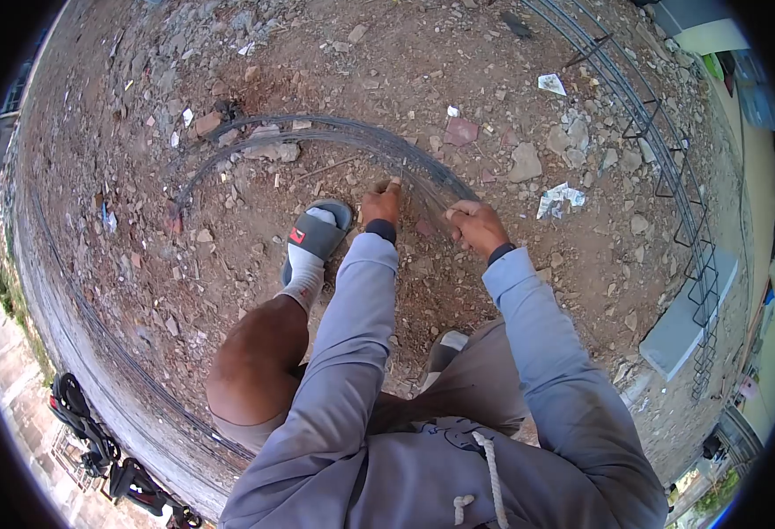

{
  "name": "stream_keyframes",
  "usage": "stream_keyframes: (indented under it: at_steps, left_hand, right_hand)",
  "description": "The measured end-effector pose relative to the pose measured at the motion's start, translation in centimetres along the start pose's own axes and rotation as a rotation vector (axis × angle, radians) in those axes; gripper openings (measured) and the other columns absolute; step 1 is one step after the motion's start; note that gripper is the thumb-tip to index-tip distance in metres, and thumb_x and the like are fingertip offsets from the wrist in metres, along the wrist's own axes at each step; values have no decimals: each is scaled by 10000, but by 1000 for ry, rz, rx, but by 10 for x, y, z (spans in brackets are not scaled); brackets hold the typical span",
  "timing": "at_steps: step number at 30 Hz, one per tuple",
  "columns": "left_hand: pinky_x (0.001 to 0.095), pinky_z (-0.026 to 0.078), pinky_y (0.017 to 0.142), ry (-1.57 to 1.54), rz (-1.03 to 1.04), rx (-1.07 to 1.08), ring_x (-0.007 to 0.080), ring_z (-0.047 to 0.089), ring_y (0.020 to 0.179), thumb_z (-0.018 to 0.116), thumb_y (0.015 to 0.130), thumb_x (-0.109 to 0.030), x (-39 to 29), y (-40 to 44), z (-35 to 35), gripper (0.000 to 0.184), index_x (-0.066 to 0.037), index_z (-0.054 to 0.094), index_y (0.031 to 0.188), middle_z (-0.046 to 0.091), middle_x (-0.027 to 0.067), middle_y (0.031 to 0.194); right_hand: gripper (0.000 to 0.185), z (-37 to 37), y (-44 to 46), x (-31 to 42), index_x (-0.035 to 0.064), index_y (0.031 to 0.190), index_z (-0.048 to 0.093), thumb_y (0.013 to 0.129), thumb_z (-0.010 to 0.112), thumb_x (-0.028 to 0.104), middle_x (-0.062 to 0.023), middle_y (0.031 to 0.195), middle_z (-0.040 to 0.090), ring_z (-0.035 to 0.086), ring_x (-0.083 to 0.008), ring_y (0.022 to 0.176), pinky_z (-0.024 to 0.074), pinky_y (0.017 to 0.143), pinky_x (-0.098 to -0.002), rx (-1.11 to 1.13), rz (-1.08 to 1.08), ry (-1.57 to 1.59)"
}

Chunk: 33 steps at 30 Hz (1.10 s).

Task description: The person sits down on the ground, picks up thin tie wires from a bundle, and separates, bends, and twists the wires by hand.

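A bundle of thin dark wire (343,129) curves over the dirt ahead of me, its strands fanning out toward my hands. My left hand (381,203) is closed with the thumb uppermost, at the near edge of the strands, and seems to pinch some of the wire. My right hand (477,226) is closed in a pinch on the wire's near right end. Between the two hands the strands look blurred, so single wires cannot be told apart. Both hands are above the ground, a short distance apart.
Rubble and broken stones cover the dirt. A long rebar cage (660,145) lies along the right, beside a pale grey slab (682,331). Long thin bars (114,339) run along the left. My sandalled foot (321,227) is left of my left hand. Motorbikes (96,441) stand at lower left.
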<state>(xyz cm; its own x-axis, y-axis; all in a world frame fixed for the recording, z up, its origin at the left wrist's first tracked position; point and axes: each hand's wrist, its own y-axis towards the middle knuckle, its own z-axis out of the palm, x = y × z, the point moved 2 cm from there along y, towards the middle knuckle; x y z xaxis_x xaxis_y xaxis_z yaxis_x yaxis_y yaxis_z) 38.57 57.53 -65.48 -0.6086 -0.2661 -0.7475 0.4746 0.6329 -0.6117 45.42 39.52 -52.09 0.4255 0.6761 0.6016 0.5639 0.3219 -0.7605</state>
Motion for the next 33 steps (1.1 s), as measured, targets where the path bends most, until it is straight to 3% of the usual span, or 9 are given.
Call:
stream_keyframes:
  at_steps: [1, 8, 11, 14, 17, 20, 23, 29, 33]
  left_hand:
    - [266, 427, 520, 270, 116, -90, 113, 554, 581, 657, 811, -242, -18, -3, -1, 196, -47, 659, 795, 601, 17, 650]
    - [276, 421, 463, 127, 82, -111, 128, 562, 530, 675, 798, -211, 18, 55, -1, 207, -24, 625, 725, 614, 46, 644]
    - [349, 479, 622, 33, -25, -92, 224, 629, 640, 682, 749, -329, 12, 61, -10, 297, -34, 678, 782, 659, 120, 684]
    - [353, 483, 633, 109, 66, -175, 231, 633, 648, 695, 740, -347, -13, 59, -18, 317, -33, 668, 782, 660, 130, 707]
    - [360, 484, 640, 486, 139, -338, 231, 631, 637, 695, 744, -356, -56, 40, -27, 345, -20, 658, 811, 654, 139, 715]
    - [334, 490, 590, 436, 121, -332, 206, 627, 621, 676, 776, -296, -49, 57, -31, 295, -10, 643, 839, 655, 128, 728]
    - [298, 485, 527, -218, 71, -142, 182, 625, 622, 652, 806, -209, -43, 62, -29, 206, -11, 625, 857, 657, 115, 745]
    - [250, 406, 417, -481, 3, -149, 137, 521, 483, 617, 844, -170, -53, 50, -38, 135, -67, 538, 805, 560, 35, 676]
    - [245, 379, 394, -681, 85, -97, 101, 451, 466, 596, 867, -187, -63, 29, -55, 152, -87, 514, 788, 475, -2, 631]
  right_hand:
    - [232, 1, -1, 2, 44, 914, 663, 828, 561, 235, -55, 587, 595, 522, -134, 468, 417, 467, -298, -25, -8, -24]
    - [225, 7, -4, 8, 50, 895, 668, 813, 564, 231, -90, 637, 640, 622, -179, 598, 474, 613, -317, -58, -92, -58]
    - [228, 4, -3, 6, 59, 894, 671, 813, 561, 241, -93, 650, 647, 635, -188, 617, 478, 628, -322, -63, -100, -58]
    - [229, 5, -3, 6, 64, 891, 674, 809, 560, 245, -92, 646, 644, 633, -190, 607, 478, 624, -326, -72, -127, -81]
    - [227, 6, -10, 17, 64, 882, 676, 802, 560, 242, -94, 643, 641, 628, -187, 597, 478, 616, -325, -60, -133, -95]
    - [228, 7, -13, 22, 65, 870, 677, 796, 558, 245, -95, 639, 638, 622, -185, 588, 478, 610, -327, -43, -133, -102]
    - [230, 6, -13, 24, 65, 863, 677, 792, 558, 249, -102, 650, 638, 620, -197, 594, 477, 613, -331, -42, -132, -81]
    - [218, 9, 4, 13, 70, 886, 667, 795, 569, 243, -154, 755, 643, 623, -299, 719, 476, 666, -359, -150, -183, -113]
    - [206, 14, 10, 18, 74, 885, 654, 802, 569, 242, -173, 781, 635, 615, -337, 762, 471, 690, -384, -222, -239, -54]
